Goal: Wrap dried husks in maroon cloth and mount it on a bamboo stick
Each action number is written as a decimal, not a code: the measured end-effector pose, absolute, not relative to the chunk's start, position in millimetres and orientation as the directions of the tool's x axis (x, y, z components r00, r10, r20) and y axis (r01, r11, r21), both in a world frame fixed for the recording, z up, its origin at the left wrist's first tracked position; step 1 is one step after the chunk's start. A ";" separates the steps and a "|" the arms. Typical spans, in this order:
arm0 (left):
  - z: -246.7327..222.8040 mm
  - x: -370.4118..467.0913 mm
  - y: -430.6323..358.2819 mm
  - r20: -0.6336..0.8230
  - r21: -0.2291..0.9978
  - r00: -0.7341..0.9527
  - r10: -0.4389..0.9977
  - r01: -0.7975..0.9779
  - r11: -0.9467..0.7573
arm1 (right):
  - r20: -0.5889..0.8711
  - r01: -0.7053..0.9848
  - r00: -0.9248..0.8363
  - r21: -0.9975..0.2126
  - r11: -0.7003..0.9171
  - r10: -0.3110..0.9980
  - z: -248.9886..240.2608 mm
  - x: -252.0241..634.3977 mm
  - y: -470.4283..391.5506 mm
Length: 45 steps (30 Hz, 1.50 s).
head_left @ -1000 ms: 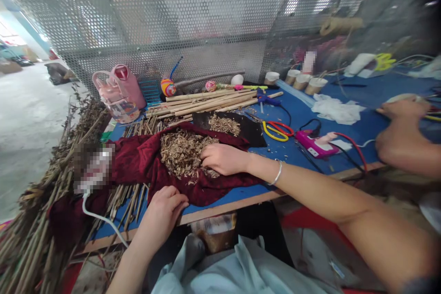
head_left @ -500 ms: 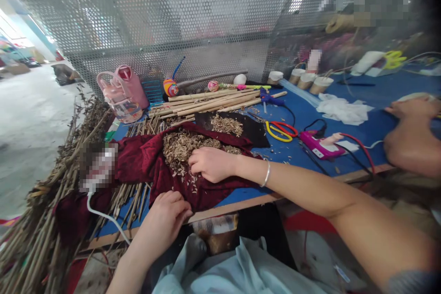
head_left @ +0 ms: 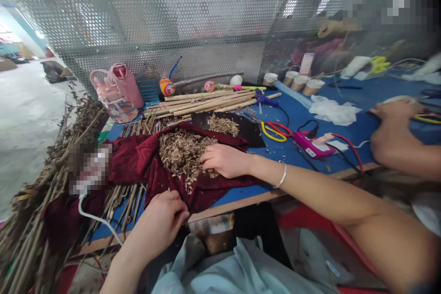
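A dark red velvet cloth lies on the blue table, bearing a heap of dry brown husks or seeds. My right hand, with a silver bangle on its wrist, rests at the heap's right side, fingers curled down into the bits; what its fingertips hold is hidden. At the cloth's front edge lies my left hand, fingers bent and close together; nothing can be made out in it. Behind the heap, a smaller pile sits on a black sheet.
Scissors, a blue glue gun, a magenta power strip and cut sticks lie behind and right. Dry stalks lean at left, near a pink bottle. Another person's arm rests at right.
My right hand has moved right across the heap, uncovering more of its middle. My left hand has stayed at the cloth's edge. The whole view has shifted slightly.
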<state>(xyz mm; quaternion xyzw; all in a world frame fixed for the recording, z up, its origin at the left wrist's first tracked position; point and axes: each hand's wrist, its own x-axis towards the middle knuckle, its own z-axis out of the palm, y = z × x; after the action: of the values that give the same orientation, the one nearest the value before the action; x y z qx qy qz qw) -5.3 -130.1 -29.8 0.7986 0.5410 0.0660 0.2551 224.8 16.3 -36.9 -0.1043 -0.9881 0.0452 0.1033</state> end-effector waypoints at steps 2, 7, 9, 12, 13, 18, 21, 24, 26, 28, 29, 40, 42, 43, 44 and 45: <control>-30.4 -0.5 -127.3 -0.118 0.496 0.379 0.918 0.824 -0.276 | 0.266 0.339 -0.883 -0.211 0.917 0.388 -35.2 232.3 6.7; -42.8 27.8 -111.6 0.017 0.523 0.302 0.953 0.810 -0.266 | 0.146 0.802 -0.534 -0.223 0.554 0.833 -41.6 222.5 -20.0; -51.0 37.5 -105.9 0.001 0.496 0.307 0.952 0.826 -0.268 | 0.107 0.803 -0.569 -0.141 0.579 0.816 -46.1 210.4 -24.1; -64.9 41.6 -102.8 0.071 0.479 0.338 0.939 0.814 -0.329 | 0.103 0.798 -0.593 -0.058 0.600 0.798 -51.0 190.3 -21.6; -69.5 40.5 -103.1 0.133 0.483 0.350 0.927 0.794 -0.369 | 0.109 0.803 -0.587 -0.052 0.594 0.803 -52.2 184.5 -19.3; -84.0 33.2 -107.3 0.393 0.481 0.353 0.849 0.708 -0.517 | 0.143 0.777 -0.609 -0.090 0.623 0.780 -58.1 175.9 -9.7; -84.6 33.3 -107.7 0.415 0.483 0.340 0.844 0.704 -0.521 | 0.138 0.675 -0.719 -0.094 0.732 0.681 -61.4 184.5 -8.9; -83.4 34.5 -106.7 0.405 0.489 0.339 0.849 0.704 -0.515 | 0.135 0.594 -0.783 -0.127 0.795 0.607 -63.5 191.3 -5.7; -83.2 34.9 -106.1 0.397 0.489 0.341 0.852 0.707 -0.511 | 0.130 0.573 -0.792 -0.176 0.800 0.596 -64.0 191.8 1.4; -83.6 34.9 -105.8 0.389 0.490 0.343 0.855 0.709 -0.507 | 0.131 0.544 -0.793 -0.289 0.788 0.595 -63.4 190.4 12.4; -83.9 34.8 -105.9 0.386 0.491 0.341 0.857 0.710 -0.504 | 0.135 0.529 -0.779 -0.384 0.757 0.612 -62.4 189.7 18.5; -83.2 33.6 -105.8 0.377 0.519 0.333 0.865 0.698 -0.494 | -0.292 0.138 -0.524 -0.956 -0.259 0.800 -28.6 205.8 57.3; -82.4 33.6 -106.0 0.381 0.527 0.330 0.864 0.690 -0.496 | -0.217 0.138 -0.452 -0.975 -0.172 0.865 -23.1 218.1 74.6; -82.2 33.5 -106.2 0.386 0.530 0.328 0.862 0.686 -0.499 | -0.156 0.196 -0.401 -0.977 -0.082 0.903 -22.4 225.8 85.1; -82.3 33.4 -106.4 0.393 0.532 0.327 0.859 0.681 -0.503 | -0.077 0.294 -0.347 -0.955 0.031 0.935 -23.4 234.0 96.0; -82.6 33.2 -106.5 0.402 0.532 0.326 0.856 0.677 -0.508 | 0.017 0.417 -0.304 -0.897 0.149 0.953 -26.1 242.4 106.5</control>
<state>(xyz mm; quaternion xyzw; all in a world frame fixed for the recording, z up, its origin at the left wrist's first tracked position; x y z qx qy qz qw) 33.2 -106.5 -82.6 0.8031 0.4773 0.3303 0.1350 242.4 106.5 -26.1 -0.4973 -0.6885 0.4219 0.3174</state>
